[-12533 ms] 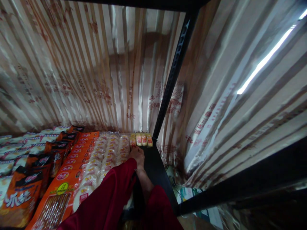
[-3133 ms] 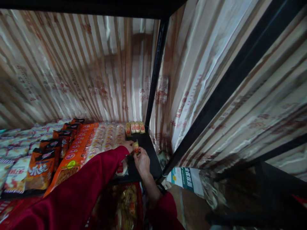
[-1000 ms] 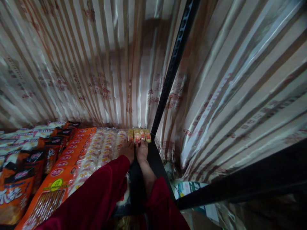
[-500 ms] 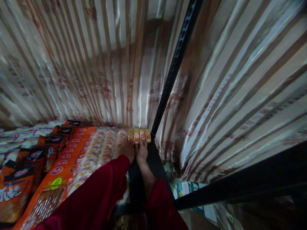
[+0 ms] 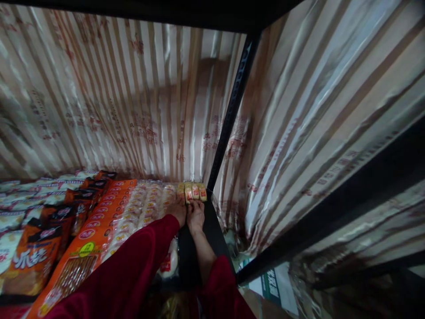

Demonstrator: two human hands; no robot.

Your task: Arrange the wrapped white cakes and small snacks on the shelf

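Observation:
Small yellow snack packets [image 5: 195, 191] with red labels stand in a short row at the back right corner of a black shelf [image 5: 189, 252]. My left hand [image 5: 177, 212] is at the row's near left side, its fingers closed against a packet. Right beside it, my right hand [image 5: 195, 214] has its fingers bent onto the front of the same packets. The fingertips of both hands are close together, and the exact grip is partly hidden. Left of my hands lie rows of white round snacks in clear wrap [image 5: 149, 201].
Orange flat packs [image 5: 109, 206] and orange-black bags [image 5: 36, 257] fill the shelf's left side. A black slotted post [image 5: 229, 119] rises at the corner, with black beams above and at right. Striped printed plastic sheeting [image 5: 159, 97] hangs behind.
The view has tilted and shifted slightly, bringing a black beam into the top. Both hands stay at the yellow packets, with only slight finger movement.

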